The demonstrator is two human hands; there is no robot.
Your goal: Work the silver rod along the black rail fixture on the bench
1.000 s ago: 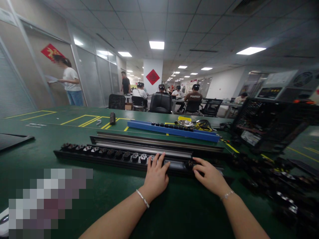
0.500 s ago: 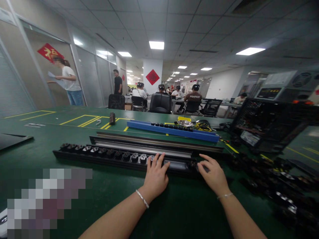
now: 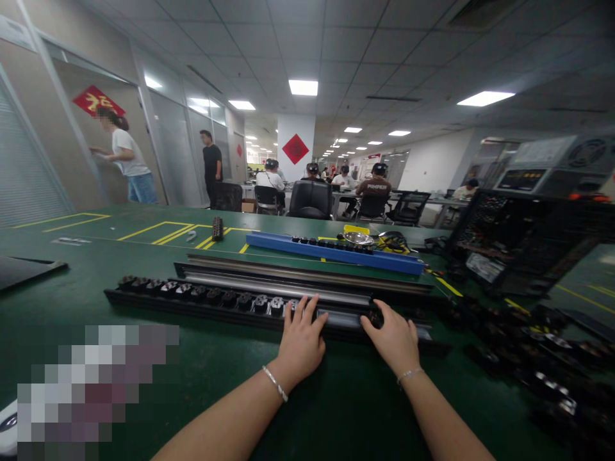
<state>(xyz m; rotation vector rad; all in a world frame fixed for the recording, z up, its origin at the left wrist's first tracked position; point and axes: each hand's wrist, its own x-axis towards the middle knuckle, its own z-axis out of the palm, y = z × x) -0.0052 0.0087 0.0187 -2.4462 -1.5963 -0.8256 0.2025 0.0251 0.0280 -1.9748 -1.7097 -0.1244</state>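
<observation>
A long black channel [image 3: 192, 307] lies across the green table, with a row of small black blocks [image 3: 244, 299] standing in it from its left end. My left hand [image 3: 302, 339] rests on the channel at the right end of this row, fingers stretched and apart, covering some of the last blocks. Further right, my right hand [image 3: 394, 339] has thumb and forefinger around another small black block [image 3: 374, 316] in the channel, which they partly hide. A bare grey stretch of channel floor shows between the hands.
Behind the channel lie two more dark rails [image 3: 307, 275] and a blue channel [image 3: 331, 253] with black blocks. Many dark parts [image 3: 542, 358] are heaped at right, near a black computer case [image 3: 509, 243]. A metal bowl [image 3: 358, 238] stands at the back. Several people are beyond the table.
My right hand has moved left along the channel and closed around the small black block. My left hand has stayed in place.
</observation>
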